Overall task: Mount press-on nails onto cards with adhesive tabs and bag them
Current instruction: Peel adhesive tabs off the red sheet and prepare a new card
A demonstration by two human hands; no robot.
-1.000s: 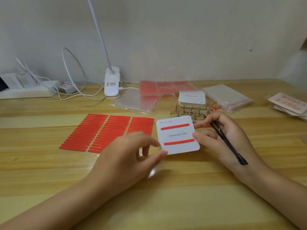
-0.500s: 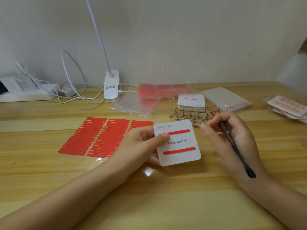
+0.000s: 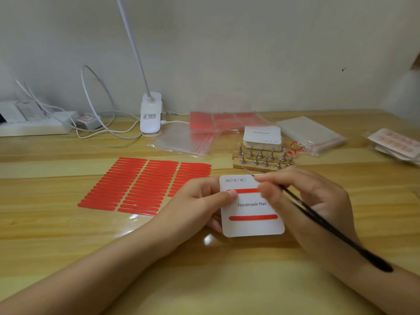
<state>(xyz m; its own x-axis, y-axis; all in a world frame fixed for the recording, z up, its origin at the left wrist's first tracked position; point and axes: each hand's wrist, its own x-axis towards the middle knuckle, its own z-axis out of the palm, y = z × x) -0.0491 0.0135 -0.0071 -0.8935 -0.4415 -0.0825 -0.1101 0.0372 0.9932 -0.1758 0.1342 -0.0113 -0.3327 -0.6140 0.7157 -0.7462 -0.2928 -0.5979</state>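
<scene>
1. Card (image 3: 251, 209) printed "Handmade Nail" sits in our left hand (image 3: 200, 202), thumb curled over its left edge, fingers beneath, raised just above the desk (image 3: 68, 235) near the front edge.
2. Two red adhesive strips (image 3: 253, 217) cross the card, one upper, one lower.
3. Our right hand (image 3: 306, 201) pinches black tweezers (image 3: 318, 220), fingertips touching the upper strip's right end.
4. We see a sheet of red tabs (image 3: 141, 185) just left of the card.
5. A wooden stand of nail holders (image 3: 261, 159) and a card stack (image 3: 262, 135) lie behind, toward the back edge.
</scene>
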